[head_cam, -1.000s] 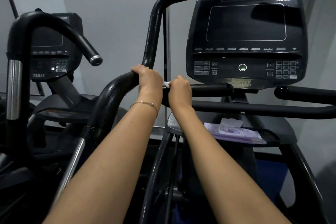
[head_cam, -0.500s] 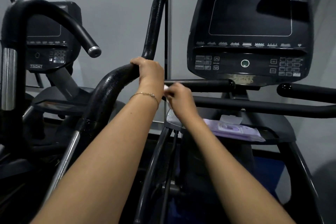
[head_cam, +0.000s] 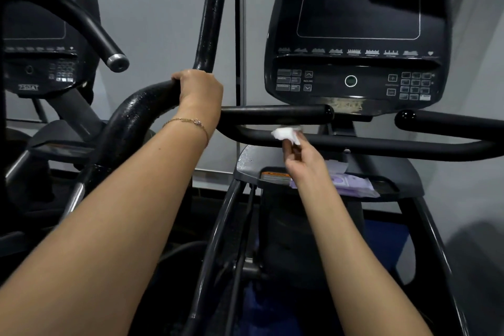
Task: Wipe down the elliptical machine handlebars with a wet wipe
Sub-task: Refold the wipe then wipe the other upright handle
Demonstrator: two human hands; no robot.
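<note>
Left hand (head_cam: pixel 200 90) on moving handlebar (head_cam: pixel 136 114). Right hand (head_cam: pixel 302 161) to its right, lower, wet wipe (head_cam: pixel 286 136) against crossbar (head_cam: pixel 381 142). Console (head_cam: pixel 357 33) above; wipe pack (head_cam: pixel 351 183) on tray (head_cam: pixel 251 163) just behind right hand.

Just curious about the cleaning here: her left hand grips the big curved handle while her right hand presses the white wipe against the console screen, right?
Not quite. The head view shows the right hand pressing the wet wipe against the lower crossbar, below the console. The left hand does hold the curved handle.
</note>
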